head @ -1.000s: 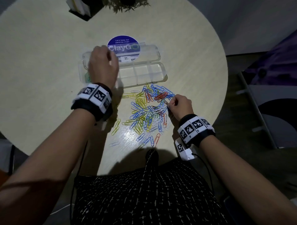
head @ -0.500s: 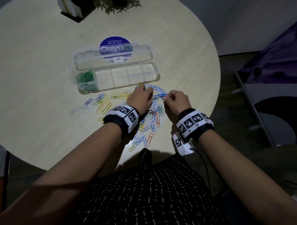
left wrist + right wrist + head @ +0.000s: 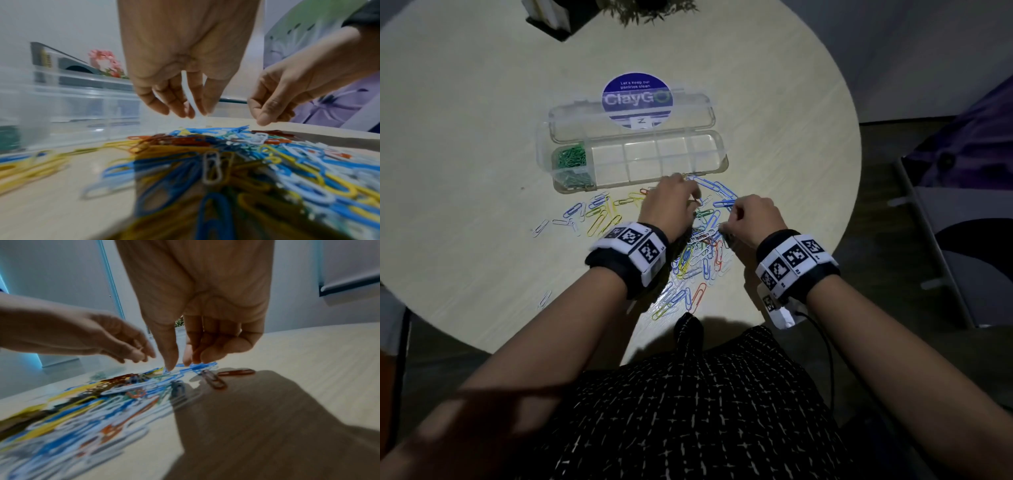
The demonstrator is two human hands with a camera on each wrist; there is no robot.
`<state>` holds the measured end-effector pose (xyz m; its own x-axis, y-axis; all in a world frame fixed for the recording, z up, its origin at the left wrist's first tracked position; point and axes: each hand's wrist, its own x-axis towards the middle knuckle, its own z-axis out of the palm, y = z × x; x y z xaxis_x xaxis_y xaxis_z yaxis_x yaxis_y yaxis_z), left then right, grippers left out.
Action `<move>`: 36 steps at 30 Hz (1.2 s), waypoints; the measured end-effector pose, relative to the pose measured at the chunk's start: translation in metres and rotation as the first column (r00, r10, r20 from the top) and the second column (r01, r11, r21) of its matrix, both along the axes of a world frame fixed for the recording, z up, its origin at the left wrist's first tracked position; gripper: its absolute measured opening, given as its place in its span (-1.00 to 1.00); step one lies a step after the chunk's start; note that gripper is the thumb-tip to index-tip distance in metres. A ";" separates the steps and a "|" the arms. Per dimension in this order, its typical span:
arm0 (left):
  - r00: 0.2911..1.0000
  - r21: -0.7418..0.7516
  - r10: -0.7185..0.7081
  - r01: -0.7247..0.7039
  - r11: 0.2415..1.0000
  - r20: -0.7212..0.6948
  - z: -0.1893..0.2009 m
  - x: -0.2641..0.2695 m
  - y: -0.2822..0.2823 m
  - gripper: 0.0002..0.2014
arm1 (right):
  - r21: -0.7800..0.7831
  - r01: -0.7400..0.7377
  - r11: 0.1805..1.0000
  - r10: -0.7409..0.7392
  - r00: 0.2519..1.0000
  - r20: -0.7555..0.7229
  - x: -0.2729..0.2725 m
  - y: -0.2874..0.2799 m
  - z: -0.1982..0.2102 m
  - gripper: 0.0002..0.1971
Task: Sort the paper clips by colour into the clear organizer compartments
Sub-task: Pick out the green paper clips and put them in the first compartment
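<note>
The clear organizer (image 3: 709,150) lies open on the round table, lid (image 3: 571,120) folded back. Green clips (image 3: 571,159) fill its leftmost compartments; the others look empty. A mixed pile of blue, yellow, red and white paper clips (image 3: 702,246) sits just in front of it. My left hand (image 3: 697,202) hovers over the pile's far side, fingers (image 3: 185,112) hanging loosely curled, nothing clearly held. My right hand (image 3: 729,212) is beside it at the pile's right edge, thumb and curled fingers (image 3: 170,366) pinching blue clips (image 3: 197,366). The two hands' fingertips are close together.
Loose blue, white and yellow clips (image 3: 599,212) are scattered left of the pile. Two red clips (image 3: 236,372) lie apart to its right. A blue round sticker (image 3: 637,97) shows under the lid. A dark stand (image 3: 548,17) and a plant (image 3: 650,10) sit at the far edge.
My left hand left the organizer's left end and came down to the pile beside my right hand, uncovering the green clips. The right hand stayed at the pile's right edge.
</note>
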<state>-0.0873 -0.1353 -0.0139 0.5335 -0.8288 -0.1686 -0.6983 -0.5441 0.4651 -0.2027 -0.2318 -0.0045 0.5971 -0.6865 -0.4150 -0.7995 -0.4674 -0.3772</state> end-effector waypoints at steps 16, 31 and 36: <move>0.993 0.146 -0.065 0.079 0.986 -0.099 -0.003 -0.008 -0.020 -0.82 | 0.059 0.091 0.994 -0.098 0.986 0.137 -0.009 0.000 0.004 -0.80; 0.989 0.109 -0.025 0.041 0.993 -0.146 -0.012 -0.004 -0.011 -0.68 | 0.124 0.087 0.988 -0.109 0.976 0.188 0.000 0.000 0.000 -0.83; 0.702 -0.208 0.164 -0.412 0.887 -0.693 -0.004 -0.004 0.003 -0.71 | 0.111 0.101 0.989 -0.123 0.967 0.224 0.003 -0.001 0.000 -0.83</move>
<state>-0.0910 -0.1323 -0.0181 0.6182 -0.7206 -0.3139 0.0035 -0.3968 0.9179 -0.1997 -0.2329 -0.0046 0.6058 -0.7174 -0.3442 -0.7313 -0.3317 -0.5959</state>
